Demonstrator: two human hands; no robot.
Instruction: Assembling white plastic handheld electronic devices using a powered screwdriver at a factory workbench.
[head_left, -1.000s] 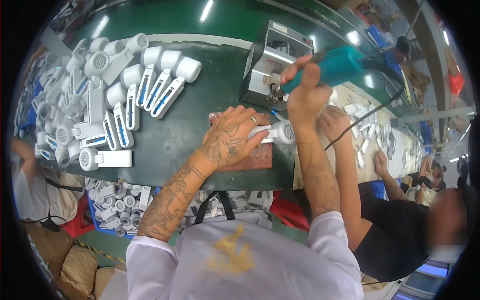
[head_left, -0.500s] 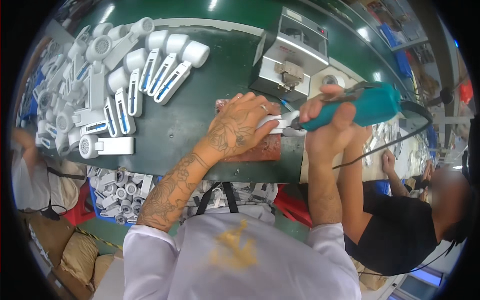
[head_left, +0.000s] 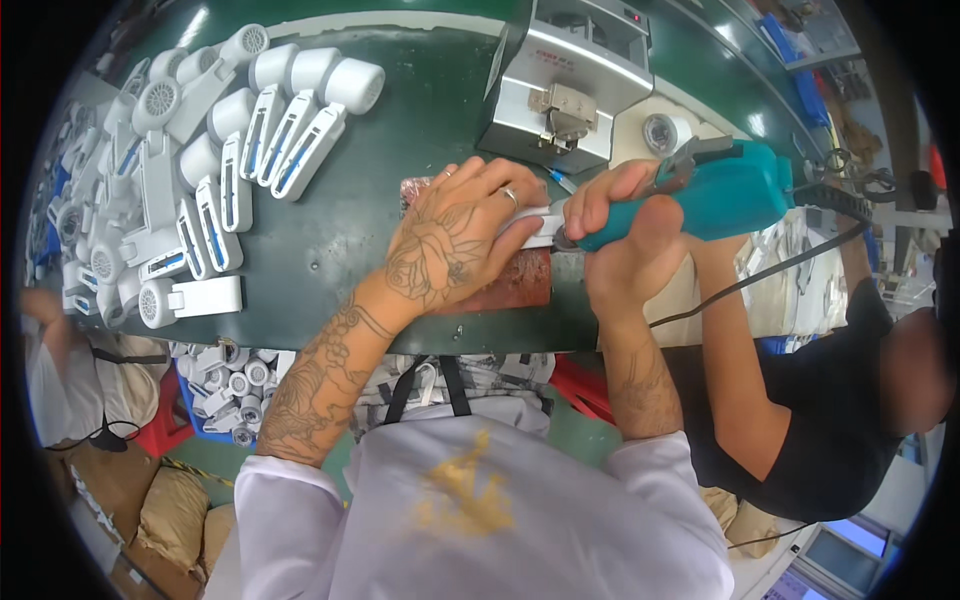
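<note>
Gripping teal tool [head_left: 720,205] near red-lettered machine [head_left: 560,82]

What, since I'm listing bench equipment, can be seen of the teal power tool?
The teal power tool has a rounded, smooth, plastic-looking body with a grey lever-like piece on top. A dark cord leaves its rear and curves back below it in the view. The right hand grips its front part, roughly level, front end pointing left at a white plastic part; whether they touch is unclear.
</note>
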